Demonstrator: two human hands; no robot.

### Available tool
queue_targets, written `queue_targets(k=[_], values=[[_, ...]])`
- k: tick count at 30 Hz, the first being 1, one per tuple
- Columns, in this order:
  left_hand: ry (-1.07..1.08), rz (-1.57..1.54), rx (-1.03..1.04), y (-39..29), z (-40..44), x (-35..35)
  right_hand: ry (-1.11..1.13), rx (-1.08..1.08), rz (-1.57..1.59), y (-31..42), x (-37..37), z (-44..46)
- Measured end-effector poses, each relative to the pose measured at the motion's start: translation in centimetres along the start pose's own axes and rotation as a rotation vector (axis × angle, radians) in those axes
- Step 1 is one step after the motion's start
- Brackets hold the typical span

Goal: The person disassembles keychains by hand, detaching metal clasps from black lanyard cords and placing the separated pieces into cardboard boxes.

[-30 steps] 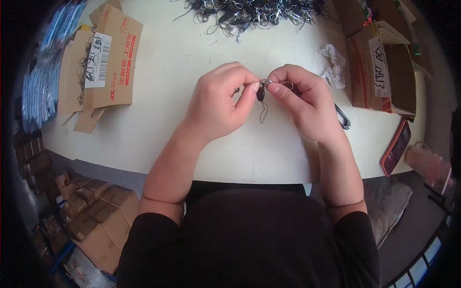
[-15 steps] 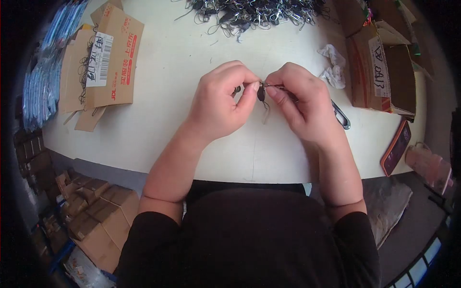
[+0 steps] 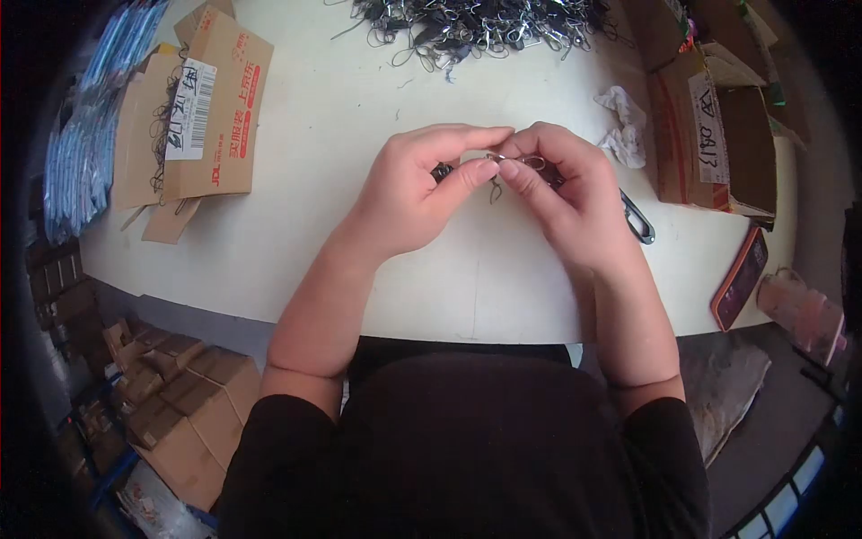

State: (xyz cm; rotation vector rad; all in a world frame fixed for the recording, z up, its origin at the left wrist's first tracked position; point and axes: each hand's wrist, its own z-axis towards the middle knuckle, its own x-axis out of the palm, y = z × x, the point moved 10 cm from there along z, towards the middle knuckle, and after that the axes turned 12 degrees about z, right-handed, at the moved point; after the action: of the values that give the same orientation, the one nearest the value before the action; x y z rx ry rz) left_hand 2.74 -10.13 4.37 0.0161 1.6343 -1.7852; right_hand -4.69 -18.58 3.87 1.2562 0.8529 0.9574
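Note:
My left hand [image 3: 420, 187] and my right hand [image 3: 567, 187] meet over the white table, thumb tips nearly touching. Between them is a small metal clasp [image 3: 500, 157] with a thin dark cord loop [image 3: 495, 191] hanging below it. My right thumb and index finger pinch the clasp, and a metal ring shows beside the fingers. The left thumb presses at the same spot with the index finger arched above it. Some dark small pieces [image 3: 441, 172] are partly hidden inside my curled left fingers. More dark material sits within the right hand, too covered to make out.
A pile of black straps with metal clasps [image 3: 489, 25] lies at the back. Cardboard boxes stand left [image 3: 229, 117] and right [image 3: 673, 135]. On the right are crumpled tissue [image 3: 626, 126], a dark-handled tool [image 3: 639, 220] and a phone [image 3: 742, 278]. Plastic-wrapped packets [image 3: 83, 171] stack far left.
My left index finger has lifted and stretched out from its pinch. The black piece hanging between the hands has turned or moved up, and a small cord loop now shows there.

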Motion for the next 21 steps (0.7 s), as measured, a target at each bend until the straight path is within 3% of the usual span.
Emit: queue_targets(k=[6, 10, 18, 21], values=[[-0.004, -0.008, -0.173, 1.4, -0.3, 0.0, -0.099, -0.017, 0.060, 0.2, -0.6, -0.1], [-0.045, 0.056, -0.121, 0.9, -0.2, -0.4, -0.084, 0.070, 0.036, 0.3, -1.1, 0.0], [-0.114, -0.026, -0.207, 2.1, -0.7, -1.0, -0.044, -0.108, -0.033, 1.9, -1.0, 0.0], [-0.145, -0.187, -0.245, 2.7, -0.7, -0.5, -0.041, -0.166, -0.067, 2.2, -0.9, 0.0]])
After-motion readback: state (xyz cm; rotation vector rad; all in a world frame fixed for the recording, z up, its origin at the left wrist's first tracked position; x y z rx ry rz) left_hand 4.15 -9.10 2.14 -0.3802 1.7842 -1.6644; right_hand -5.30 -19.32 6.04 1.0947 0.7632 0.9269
